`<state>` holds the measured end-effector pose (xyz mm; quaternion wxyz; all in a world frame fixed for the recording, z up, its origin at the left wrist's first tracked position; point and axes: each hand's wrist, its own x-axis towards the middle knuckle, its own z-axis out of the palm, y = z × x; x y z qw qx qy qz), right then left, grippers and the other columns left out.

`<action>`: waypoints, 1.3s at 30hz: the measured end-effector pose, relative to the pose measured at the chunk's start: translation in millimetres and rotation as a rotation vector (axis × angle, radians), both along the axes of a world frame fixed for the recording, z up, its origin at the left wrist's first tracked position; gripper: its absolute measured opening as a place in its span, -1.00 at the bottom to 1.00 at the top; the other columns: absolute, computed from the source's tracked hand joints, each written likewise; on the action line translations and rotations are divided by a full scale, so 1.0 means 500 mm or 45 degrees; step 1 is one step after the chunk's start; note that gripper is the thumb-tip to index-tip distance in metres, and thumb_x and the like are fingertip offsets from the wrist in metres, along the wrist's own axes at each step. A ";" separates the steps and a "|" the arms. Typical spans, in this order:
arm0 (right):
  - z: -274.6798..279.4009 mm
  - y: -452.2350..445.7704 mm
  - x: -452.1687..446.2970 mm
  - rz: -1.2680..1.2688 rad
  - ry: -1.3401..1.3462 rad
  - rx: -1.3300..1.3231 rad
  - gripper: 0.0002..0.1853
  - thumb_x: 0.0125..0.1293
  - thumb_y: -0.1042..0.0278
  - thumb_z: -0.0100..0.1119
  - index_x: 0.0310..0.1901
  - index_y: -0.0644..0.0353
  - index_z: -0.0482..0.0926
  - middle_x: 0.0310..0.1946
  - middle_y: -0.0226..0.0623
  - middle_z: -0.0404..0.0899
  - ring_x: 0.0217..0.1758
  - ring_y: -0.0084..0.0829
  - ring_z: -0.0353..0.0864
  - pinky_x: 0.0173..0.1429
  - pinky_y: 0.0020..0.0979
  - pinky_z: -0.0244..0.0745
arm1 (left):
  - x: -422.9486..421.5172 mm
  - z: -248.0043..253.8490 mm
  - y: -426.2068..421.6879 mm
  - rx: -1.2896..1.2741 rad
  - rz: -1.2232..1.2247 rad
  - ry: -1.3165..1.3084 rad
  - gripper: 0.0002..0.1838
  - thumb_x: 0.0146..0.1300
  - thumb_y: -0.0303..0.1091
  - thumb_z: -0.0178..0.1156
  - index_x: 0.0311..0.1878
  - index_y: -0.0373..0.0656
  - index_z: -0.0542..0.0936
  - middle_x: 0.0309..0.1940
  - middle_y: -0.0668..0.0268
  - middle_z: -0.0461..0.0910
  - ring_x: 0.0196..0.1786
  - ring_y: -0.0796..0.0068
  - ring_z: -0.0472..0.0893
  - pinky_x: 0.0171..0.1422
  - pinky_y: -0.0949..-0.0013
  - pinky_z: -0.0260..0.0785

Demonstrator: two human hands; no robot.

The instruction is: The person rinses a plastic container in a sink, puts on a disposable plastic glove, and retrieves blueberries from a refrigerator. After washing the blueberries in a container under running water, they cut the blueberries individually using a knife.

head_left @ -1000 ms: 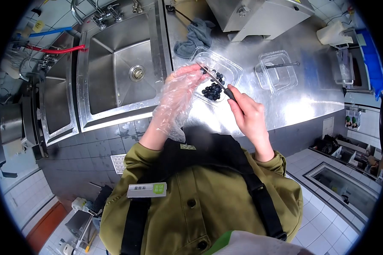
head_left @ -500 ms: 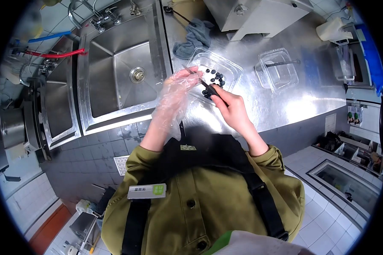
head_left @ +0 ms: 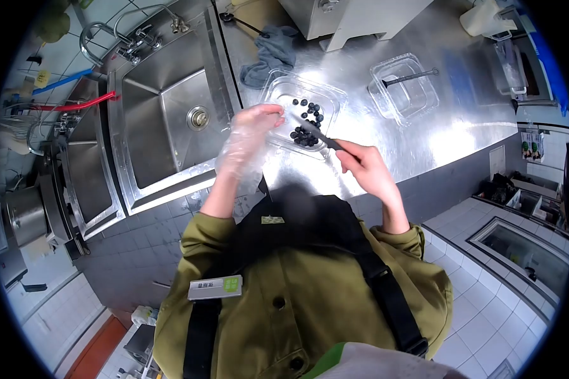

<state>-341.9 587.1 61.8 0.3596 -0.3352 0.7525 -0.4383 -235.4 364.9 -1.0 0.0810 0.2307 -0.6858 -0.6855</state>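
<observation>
A clear glove covers my left hand (head_left: 245, 136), whose fingers and thumb are pinched together at the near-left rim of a clear plastic container (head_left: 336, 104). What sits between those fingertips, if anything, is too small to make out. My bare right hand (head_left: 368, 167) grips a knife (head_left: 327, 140) by its black handle. The blade points up and left over the container, apart from my left fingers. Dark round blueberries (head_left: 306, 139) lie inside, several bunched at the near side and others scattered further back.
To the right stands a second clear container (head_left: 417, 108) with a dark-handled utensil (head_left: 411, 78) across it. A grey-blue cloth (head_left: 269, 60) lies behind the berries. On the left is a steel sink (head_left: 164, 120); a metal appliance (head_left: 354, 19) stands at the back.
The knife has come away from my left fingertips, and its blade is now over the blueberries. My right hand has drawn back from the container. The whole view has shifted slightly.
</observation>
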 end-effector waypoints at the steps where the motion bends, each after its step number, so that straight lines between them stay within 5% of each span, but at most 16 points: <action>1: -0.001 0.014 -0.008 -0.045 0.047 0.047 -0.68 0.22 0.41 0.02 0.03 0.19 0.47 -0.67 -0.33 0.41 -0.58 -0.60 0.37 -0.39 -0.53 0.34 | -0.011 -0.029 -0.012 -0.415 -0.150 -0.091 -0.67 0.09 -0.51 0.10 -0.02 -0.29 0.47 -0.15 0.23 0.56 -0.07 0.39 0.54 0.08 0.45 0.34; 2: -0.003 0.021 -0.014 -0.092 0.055 0.045 -0.68 0.22 0.41 0.02 0.03 0.18 0.47 -0.67 -0.34 0.41 -0.58 -0.61 0.37 -0.39 -0.53 0.33 | -0.012 -0.135 -0.032 -0.730 -0.278 0.172 -0.66 0.15 -0.41 0.02 0.02 -0.21 0.47 -0.09 0.21 0.56 -0.03 0.30 0.53 0.14 0.35 0.31; 5: -0.004 0.021 -0.013 -0.201 0.095 0.017 -0.70 0.24 0.38 0.02 0.01 0.22 0.48 -0.68 -0.43 0.40 -0.58 -0.68 0.31 -0.46 -0.59 0.24 | -0.068 -0.098 0.046 -1.677 -0.088 -0.125 -0.71 0.11 -0.43 -0.11 -0.14 -0.17 0.53 -0.06 0.07 0.51 -0.02 0.09 0.51 0.15 0.26 0.32; 9: -0.003 0.021 -0.010 -0.285 0.143 -0.042 -0.70 0.25 0.36 0.04 0.01 0.21 0.49 -0.68 -0.49 0.40 -0.61 -0.72 0.27 -0.51 -0.61 0.18 | -0.168 -0.094 0.041 -1.105 -0.267 -0.680 -0.73 0.15 -0.40 -0.15 -0.21 -0.14 0.55 -0.13 0.02 0.52 -0.06 0.03 0.52 0.07 0.18 0.35; 10: -0.006 0.023 -0.009 -0.306 0.147 -0.052 -0.70 0.25 0.36 0.04 0.01 0.23 0.49 -0.68 -0.49 0.41 -0.61 -0.73 0.27 -0.52 -0.61 0.17 | -0.172 -0.104 0.039 -1.315 -0.450 -0.653 -0.72 0.16 -0.36 -0.14 -0.19 -0.17 0.54 -0.18 -0.01 0.51 -0.09 0.03 0.53 0.01 0.16 0.37; 16: -0.010 0.029 -0.007 -0.399 0.081 -0.056 -0.69 0.21 0.41 0.03 0.01 0.21 0.48 -0.65 -0.37 0.44 -0.55 -0.67 0.36 -0.39 -0.56 0.34 | -0.182 -0.064 0.019 -1.109 -0.562 -0.617 -0.77 0.16 -0.40 -0.08 -0.22 -0.20 0.55 -0.27 0.06 0.55 -0.18 0.21 0.57 -0.07 0.26 0.41; 19: -0.029 0.029 0.001 -0.408 0.164 -0.162 -0.69 0.21 0.41 0.03 0.01 0.22 0.46 -0.63 -0.29 0.46 -0.56 -0.59 0.43 -0.38 -0.52 0.37 | -0.125 -0.015 0.025 0.321 -0.187 -0.138 -0.77 0.22 -0.44 0.00 -0.10 -0.29 0.50 -0.23 0.17 0.53 -0.20 0.32 0.57 -0.11 0.34 0.43; 22: -0.027 0.014 0.011 -0.295 0.372 -0.190 -0.71 0.22 0.46 0.05 -0.02 0.31 0.47 -0.65 -0.36 0.44 -0.57 -0.64 0.41 -0.44 -0.59 0.32 | -0.079 0.016 0.036 1.172 -0.020 0.184 -0.70 0.18 -0.60 0.00 0.01 -0.42 0.38 -0.16 0.16 0.49 -0.20 0.42 0.56 -0.12 0.46 0.46; 28: 0.002 0.003 0.016 -0.175 0.343 -0.260 -0.68 0.16 0.49 0.09 -0.02 0.30 0.45 -0.61 -0.14 0.49 -0.57 -0.38 0.53 -0.40 -0.46 0.40 | -0.023 0.104 0.053 1.138 0.029 0.350 -0.72 0.18 -0.57 0.03 -0.03 -0.43 0.39 -0.12 0.09 0.46 -0.13 0.43 0.51 0.05 0.48 0.40; 37: 0.022 0.002 0.018 -0.079 0.490 -0.387 -0.72 0.20 0.51 0.06 -0.03 0.35 0.47 -0.65 -0.27 0.43 -0.63 -0.54 0.42 -0.49 -0.54 0.32 | -0.005 0.129 0.060 1.142 0.127 0.404 -0.79 0.15 -0.60 0.06 -0.13 -0.43 0.43 -0.13 0.05 0.48 -0.12 0.36 0.53 0.04 0.44 0.42; 39: 0.040 -0.003 0.015 -0.016 0.551 -0.345 -0.70 0.16 0.51 0.08 -0.04 0.34 0.46 -0.59 -0.16 0.48 -0.57 -0.34 0.50 -0.42 -0.46 0.39 | -0.003 0.151 0.061 1.072 0.079 0.370 -0.79 0.13 -0.57 0.09 -0.15 -0.42 0.45 -0.15 0.07 0.49 -0.17 0.39 0.54 -0.01 0.47 0.42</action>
